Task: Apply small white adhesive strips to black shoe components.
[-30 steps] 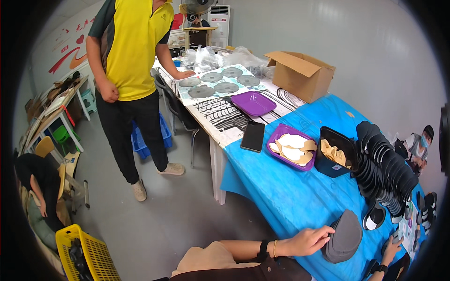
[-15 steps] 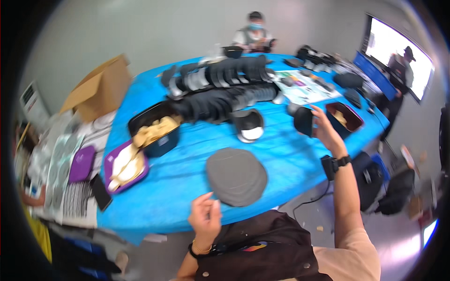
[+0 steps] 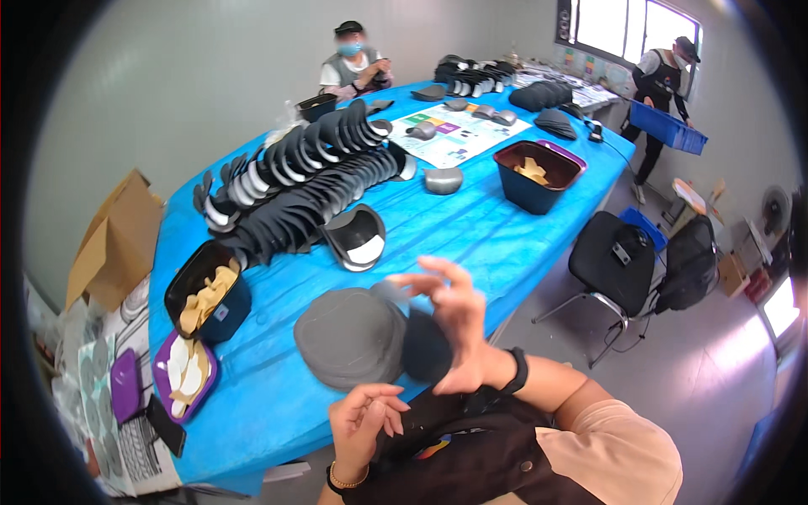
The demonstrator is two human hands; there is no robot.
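Lower centre of the frame: left hand (image 3: 368, 421) raised above the near counter edge, fingers curled loosely inward, grip holding nothing, bracelet at the wrist. Just right of it and higher, right hand (image 3: 454, 324) with fingers spread; its grip has a dark oval piece (image 3: 425, 347) against the palm and thumb, dark band on the wrist. Directly left of that piece, a stack of grey round pieces (image 3: 349, 337) lies flat on the blue counter (image 3: 471, 236). At lower left, a purple tray (image 3: 187, 379) with pale cut-outs, beside it a black tub (image 3: 206, 290) with tan pieces. Centre frame: one dark cup-shaped piece (image 3: 358, 237) with a white lining lies open. Behind it, long rows of dark curved pieces (image 3: 311, 177) run toward upper left. Right of centre, a dark bin with purple rim (image 3: 539, 175). Top centre, a seated person (image 3: 353, 63) at the far end; upper right, a person carrying a blue crate (image 3: 669, 126).
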